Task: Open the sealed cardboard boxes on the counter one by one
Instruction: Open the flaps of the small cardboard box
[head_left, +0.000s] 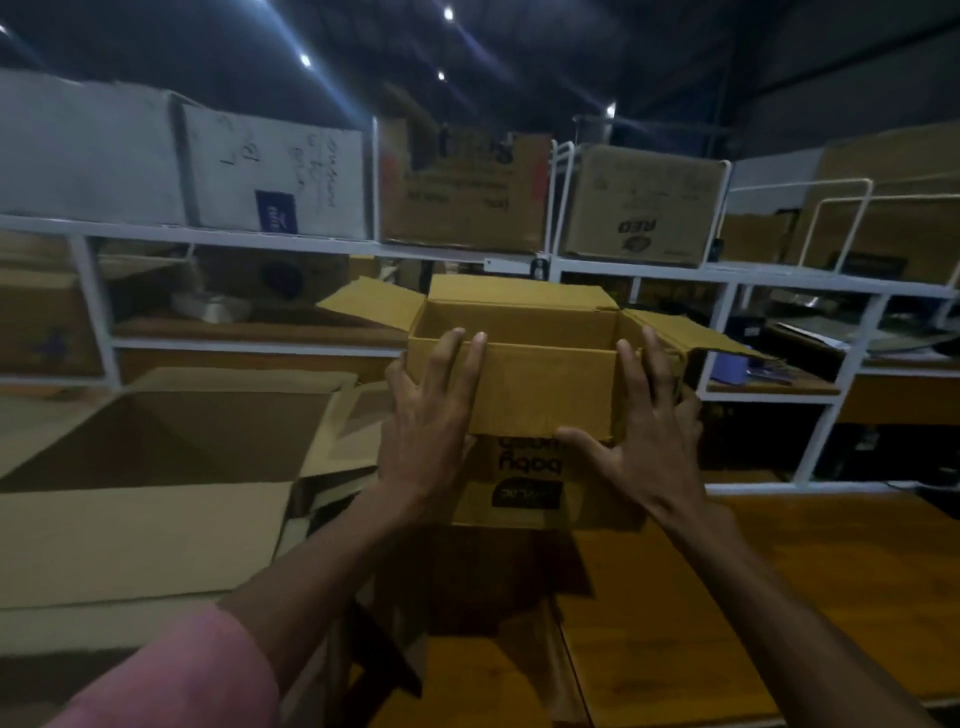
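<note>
Center of frame: small cardboard box (540, 384), top flaps open, stacked on a printed box (524, 483) on the wooden counter (753, 597). Left hand (431, 415) spread flat on its near face, right hand (639, 431) spread over the near right corner. Large open box (171, 441) lower left; white shelving (291, 244) with cartons across the top.

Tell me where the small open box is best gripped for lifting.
Probably by its two short side walls, one hand from each side: the small open box stands upright with flaps splayed outward, too floppy to bear it. The left hand and right hand already flank it.
</note>
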